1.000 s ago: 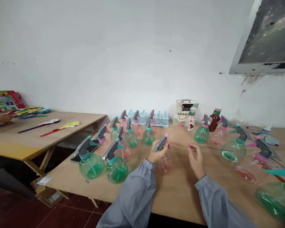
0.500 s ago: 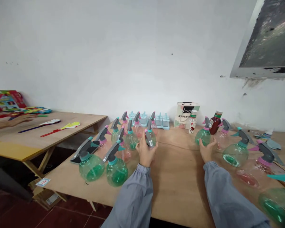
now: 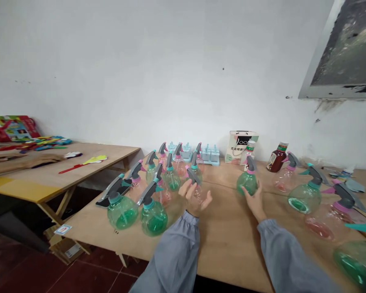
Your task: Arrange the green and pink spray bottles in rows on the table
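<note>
My right hand [image 3: 253, 198] grips the side of a green spray bottle [image 3: 246, 183] with a pink collar and grey head, upright by the middle of the table. My left hand [image 3: 195, 198] is open, fingers apart, just in front of a clear pink spray bottle [image 3: 198, 190] with a grey head; the hand hides part of it, and I cannot tell whether they touch. Left of that hand stand several more pink and green spray bottles, among them a green spray bottle [image 3: 153, 219] holding green liquid. On the right side, another green spray bottle [image 3: 305, 198] stands beside a pink spray bottle [image 3: 321, 221].
Behind are light-blue popsicle molds [image 3: 211, 155], a paper bag [image 3: 235, 152] and a dark red bottle [image 3: 276, 158]. A black phone [image 3: 102, 202] lies at left. On the neighbouring table [image 3: 110, 152], another person's hand [image 3: 45, 159] is near hand-shaped clappers [image 3: 94, 159].
My right hand has brought the green spray bottle leftward, away from the dark red bottle. My left hand has loosened from the pink spray bottle, its fingers spreading. The other person's hand moved rightward.
</note>
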`<action>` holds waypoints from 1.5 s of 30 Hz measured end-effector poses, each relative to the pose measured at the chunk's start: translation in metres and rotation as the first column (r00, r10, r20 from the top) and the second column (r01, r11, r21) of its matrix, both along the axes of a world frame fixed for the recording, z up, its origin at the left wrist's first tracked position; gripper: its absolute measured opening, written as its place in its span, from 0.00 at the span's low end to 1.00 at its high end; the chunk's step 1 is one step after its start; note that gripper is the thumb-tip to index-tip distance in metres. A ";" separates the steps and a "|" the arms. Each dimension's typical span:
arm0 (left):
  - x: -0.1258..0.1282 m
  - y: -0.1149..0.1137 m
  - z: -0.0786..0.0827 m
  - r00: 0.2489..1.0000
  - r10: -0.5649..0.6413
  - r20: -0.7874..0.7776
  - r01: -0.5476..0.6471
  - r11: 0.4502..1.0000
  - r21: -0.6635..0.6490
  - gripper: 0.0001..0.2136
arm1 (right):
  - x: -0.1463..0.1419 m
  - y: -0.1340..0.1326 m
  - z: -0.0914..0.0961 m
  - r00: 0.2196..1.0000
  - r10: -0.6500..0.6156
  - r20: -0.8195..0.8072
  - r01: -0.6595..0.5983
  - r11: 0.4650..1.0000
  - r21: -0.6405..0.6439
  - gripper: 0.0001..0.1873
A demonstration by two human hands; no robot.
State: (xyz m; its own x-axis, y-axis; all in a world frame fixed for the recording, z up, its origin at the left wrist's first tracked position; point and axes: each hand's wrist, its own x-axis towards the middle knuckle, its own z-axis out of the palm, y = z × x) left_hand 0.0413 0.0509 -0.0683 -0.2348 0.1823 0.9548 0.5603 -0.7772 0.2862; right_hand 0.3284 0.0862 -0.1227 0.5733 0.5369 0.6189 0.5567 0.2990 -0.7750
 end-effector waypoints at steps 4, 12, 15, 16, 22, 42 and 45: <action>0.025 -0.017 0.000 0.995 -0.015 -0.097 0.035 0.977 0.210 0.32 | -0.045 -0.050 -0.014 0.987 0.149 0.066 -0.148 0.989 -0.021 0.47; 0.066 -0.035 0.017 0.794 -0.605 -0.052 0.508 0.709 -0.488 0.50 | -0.082 -0.122 -0.019 0.888 0.196 0.416 -0.232 0.972 0.038 0.32; 0.063 -0.032 0.027 0.796 -0.591 0.131 0.570 0.658 -0.492 0.34 | -0.085 -0.127 -0.010 0.807 0.204 0.555 -0.271 0.962 0.042 0.35; 0.059 -0.030 0.030 0.782 -0.595 0.189 0.597 0.626 -0.501 0.30 | -0.084 -0.128 -0.006 0.795 0.228 0.563 -0.302 0.953 0.040 0.35; 0.037 -0.021 0.035 0.534 -0.657 0.532 0.819 0.246 -0.518 0.19 | -0.067 -0.130 0.012 0.900 0.165 0.403 -0.237 0.962 0.136 0.25; 0.036 -0.039 0.045 0.416 -0.779 0.469 0.843 0.138 -0.519 0.20 | -0.055 -0.125 0.021 0.960 0.166 0.226 -0.188 0.979 0.080 0.18; 0.034 -0.038 0.044 0.433 -0.741 0.514 0.849 0.143 -0.509 0.18 | -0.056 -0.126 0.022 0.959 0.161 0.232 -0.185 0.979 0.085 0.17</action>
State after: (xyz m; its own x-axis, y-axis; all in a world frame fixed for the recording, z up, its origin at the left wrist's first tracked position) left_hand 0.0755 0.0131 -0.0243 0.3427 0.8269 0.4458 -0.3306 -0.3381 0.8812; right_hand 0.2725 -0.0400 -0.1004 0.3186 0.5412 0.7782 0.6442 0.4786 -0.5966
